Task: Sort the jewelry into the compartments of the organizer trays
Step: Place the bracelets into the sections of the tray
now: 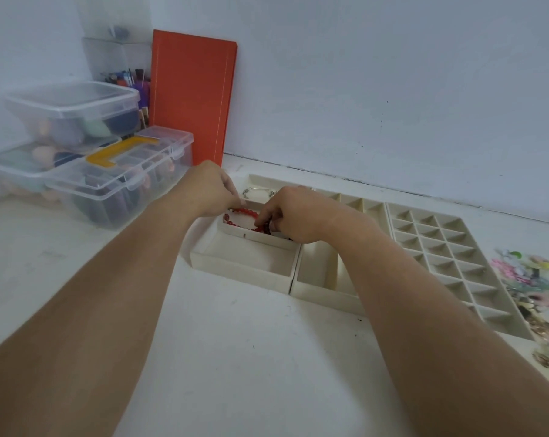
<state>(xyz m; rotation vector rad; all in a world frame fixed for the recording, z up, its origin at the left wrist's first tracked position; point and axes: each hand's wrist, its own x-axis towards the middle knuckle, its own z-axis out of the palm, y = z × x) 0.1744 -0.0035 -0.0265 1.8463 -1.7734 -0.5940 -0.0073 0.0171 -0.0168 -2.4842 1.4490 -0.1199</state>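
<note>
A red bead bracelet (243, 212) lies in the middle compartment of the left cream tray (241, 269). My left hand (211, 190) pinches its far left side. My right hand (293, 212) pinches the beads at its right side, where some darker beads show too. A silver chain (259, 191) lies in the tray's far compartment, and the near compartment holds nothing. To the right stand a second cream tray (317, 288) with long compartments and a grid tray (449, 263) of small cells. A heap of mixed jewelry (538, 298) lies at the far right.
Clear plastic storage boxes (109, 171) are stacked at the left. An orange board (191, 99) leans on the wall behind them. The white tabletop (235, 357) stretches in front of the trays.
</note>
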